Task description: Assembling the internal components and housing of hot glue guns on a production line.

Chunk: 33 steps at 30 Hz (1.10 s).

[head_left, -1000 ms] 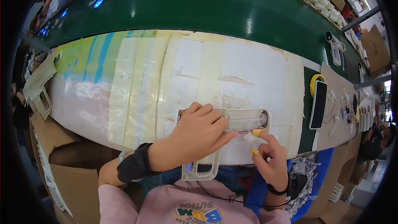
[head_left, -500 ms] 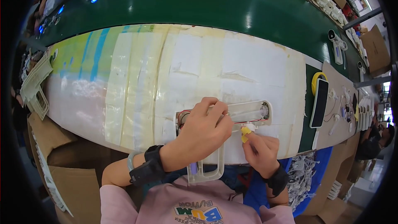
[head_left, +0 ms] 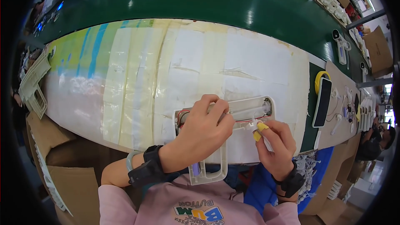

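A white plastic housing [head_left: 246, 105] with a long hollow body and a looped handle lies at the table's near edge. Inside it run thin red wires [head_left: 241, 121], and a lavender piece [head_left: 196, 168] shows in the handle. My left hand [head_left: 200, 131] is closed over the housing's left part, its curled fingers gripping it and hiding what lies beneath. Just off the housing's right end, my right hand [head_left: 277, 148] pinches a small white plastic part [head_left: 252, 126]. Yellow covers [head_left: 261, 130] wrap its thumb and index fingertips.
White and clear sheets cover the work table [head_left: 250, 62]. To the right lie a phone [head_left: 322, 102] and a yellow tape roll [head_left: 320, 79]. A blue bin [head_left: 318, 179] of white parts stands below. More housings [head_left: 35, 85] sit left, above a cardboard box [head_left: 73, 183]. A green surface [head_left: 200, 2] runs behind.
My right hand has moved a little right and up with the small white part, which now shows more clearly. My left hand stays on the housing.
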### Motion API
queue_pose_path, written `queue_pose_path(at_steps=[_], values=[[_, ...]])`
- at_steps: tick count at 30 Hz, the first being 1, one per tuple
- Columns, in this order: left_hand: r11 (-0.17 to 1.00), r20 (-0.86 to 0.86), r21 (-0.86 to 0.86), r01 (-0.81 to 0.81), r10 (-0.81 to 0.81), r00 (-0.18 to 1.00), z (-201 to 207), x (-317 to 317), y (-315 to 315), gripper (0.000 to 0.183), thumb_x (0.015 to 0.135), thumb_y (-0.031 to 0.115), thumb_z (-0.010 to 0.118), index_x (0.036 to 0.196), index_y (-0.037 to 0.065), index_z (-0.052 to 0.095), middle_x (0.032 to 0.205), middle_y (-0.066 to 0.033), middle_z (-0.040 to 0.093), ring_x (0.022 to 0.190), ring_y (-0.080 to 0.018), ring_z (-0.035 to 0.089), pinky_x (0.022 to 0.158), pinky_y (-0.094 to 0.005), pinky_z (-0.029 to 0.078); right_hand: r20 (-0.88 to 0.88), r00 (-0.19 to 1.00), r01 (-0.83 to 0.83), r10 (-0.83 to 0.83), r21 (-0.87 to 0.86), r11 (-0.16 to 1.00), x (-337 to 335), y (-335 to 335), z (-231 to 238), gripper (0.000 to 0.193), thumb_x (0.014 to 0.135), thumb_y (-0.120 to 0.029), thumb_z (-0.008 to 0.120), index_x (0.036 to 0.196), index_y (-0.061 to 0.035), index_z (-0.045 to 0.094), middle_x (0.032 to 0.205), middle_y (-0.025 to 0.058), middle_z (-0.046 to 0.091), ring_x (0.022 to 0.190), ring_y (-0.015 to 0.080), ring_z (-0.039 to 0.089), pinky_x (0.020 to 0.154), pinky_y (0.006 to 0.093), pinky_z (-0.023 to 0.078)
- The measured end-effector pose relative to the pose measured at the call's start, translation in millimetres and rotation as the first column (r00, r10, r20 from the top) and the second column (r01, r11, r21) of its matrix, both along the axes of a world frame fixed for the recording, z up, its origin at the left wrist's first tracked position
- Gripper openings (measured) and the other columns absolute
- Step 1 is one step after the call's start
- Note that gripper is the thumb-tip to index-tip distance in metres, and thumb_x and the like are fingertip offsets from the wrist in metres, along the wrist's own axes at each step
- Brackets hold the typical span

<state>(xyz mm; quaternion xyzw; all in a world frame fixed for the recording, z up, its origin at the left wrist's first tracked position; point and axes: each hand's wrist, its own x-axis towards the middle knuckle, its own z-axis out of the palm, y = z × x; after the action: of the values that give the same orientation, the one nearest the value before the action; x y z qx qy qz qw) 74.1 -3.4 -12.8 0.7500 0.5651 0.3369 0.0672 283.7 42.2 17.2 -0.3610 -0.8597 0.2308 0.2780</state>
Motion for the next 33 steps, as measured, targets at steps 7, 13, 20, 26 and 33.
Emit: queue_pose_path(at_steps=[7, 13, 20, 26, 33], values=[[0.999, -0.017, -0.025, 0.031, -0.032, 0.999, -1.6, 1.0, 2.0, 0.018, 0.074, 0.003, 0.075, 0.078, 0.002, 0.058, 0.096, -0.011, 0.056, 0.096, -0.0354, 0.054, 0.076, -0.0397, 0.048, -0.01, 0.998, -0.059, 0.062, 0.198, 0.978, 3.8, -2.5, -32.2, 0.032, 0.066, 0.015, 0.07, 0.095, 0.0031, 0.066, 0.101, 0.0152, 0.064, 0.085, 0.0319, 0.064, 0.071, 0.0367, 0.053], [0.997, 0.006, -0.072, 0.038, -0.038, 0.999, 13.7, 4.0, -3.0, 0.019, 0.074, 0.005, 0.076, 0.077, 0.002, 0.058, 0.104, -0.0132, 0.056, 0.102, -0.0367, 0.055, 0.078, -0.0422, 0.048, 0.047, 0.998, 0.03, -0.036, 0.124, 0.992, 5.4, -19.5, -25.9, 0.027, 0.067, 0.01, 0.07, 0.092, 0.0011, 0.066, 0.105, 0.0153, 0.064, 0.09, 0.0331, 0.061, 0.078, 0.0403, 0.05], [0.993, -0.051, -0.11, -0.041, 0.035, 0.998, 16.8, 0.9, -22.8, 0.02, 0.071, 0.007, 0.077, 0.074, 0.002, 0.059, 0.116, -0.0153, 0.057, 0.112, -0.0387, 0.054, 0.085, -0.0459, 0.048, 0.169, 0.985, 0.023, -0.043, 0.118, 0.993, -3.5, -21.0, -5.9, 0.029, 0.067, 0.005, 0.072, 0.095, 0.0006, 0.065, 0.111, 0.0168, 0.063, 0.098, 0.0344, 0.059, 0.082, 0.041, 0.047], [0.984, 0.0, -0.144, -0.108, 0.109, 0.994, 19.7, -0.7, -18.3, 0.023, 0.067, 0.002, 0.071, 0.085, 0.003, 0.057, 0.116, -0.0156, 0.056, 0.108, -0.0355, 0.055, 0.081, -0.0437, 0.046, 0.001, 0.991, 0.136, -0.137, 0.103, 0.985, -1.0, -29.3, 1.0, 0.026, 0.066, 0.0, 0.077, 0.088, -0.0004, 0.063, 0.09, 0.0119, 0.059, 0.083, 0.0273, 0.057, 0.081, 0.0416, 0.05], [0.954, -0.075, -0.231, -0.192, 0.179, 0.981, 17.8, -1.5, -11.0, 0.038, 0.067, 0.001, 0.065, 0.104, 0.0, 0.058, 0.114, -0.0178, 0.054, 0.11, -0.0354, 0.054, 0.091, -0.0448, 0.044, -0.115, 0.907, -0.396, 0.406, 0.099, 0.913, -26.7, -24.6, -12.4, 0.026, 0.068, -0.002, 0.076, 0.061, -0.0031, 0.05, 0.058, 0.0042, 0.039, 0.053, 0.0216, 0.046, 0.08, 0.0434, 0.058]])
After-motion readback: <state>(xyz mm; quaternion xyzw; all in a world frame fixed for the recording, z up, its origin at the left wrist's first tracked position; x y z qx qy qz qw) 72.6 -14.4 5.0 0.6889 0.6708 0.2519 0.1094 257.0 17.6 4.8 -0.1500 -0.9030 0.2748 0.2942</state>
